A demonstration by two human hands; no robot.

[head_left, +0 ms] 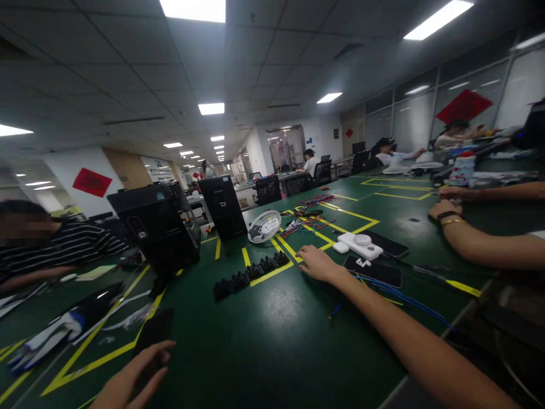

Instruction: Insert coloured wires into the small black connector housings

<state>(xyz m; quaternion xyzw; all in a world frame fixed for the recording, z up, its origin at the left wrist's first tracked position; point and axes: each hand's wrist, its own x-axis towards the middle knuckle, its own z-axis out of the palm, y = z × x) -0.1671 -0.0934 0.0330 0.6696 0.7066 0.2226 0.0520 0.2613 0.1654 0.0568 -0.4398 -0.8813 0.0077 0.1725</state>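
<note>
My left hand (135, 372) is at the lower left, its thumb and fingers apart and nothing visible between them. A dark flat object (156, 328) lies just beyond those fingers. My right hand (317, 263) reaches over the green table with its fingers stretched forward; nothing shows in them. To its left lies a row of black blocky parts (251, 274), close to the fingertips but apart from them. A short blue wire piece (335, 312) rests nearer to me, beside my right forearm.
Two black computer cases (159, 233) stand at the left. Behind the row sit a white fan grille (264, 226) and coloured wires (313, 223). A white power bank (361, 244), phones (377, 271) and blue cables (409, 298) lie right. Co-workers' arms (489, 244) are at both sides.
</note>
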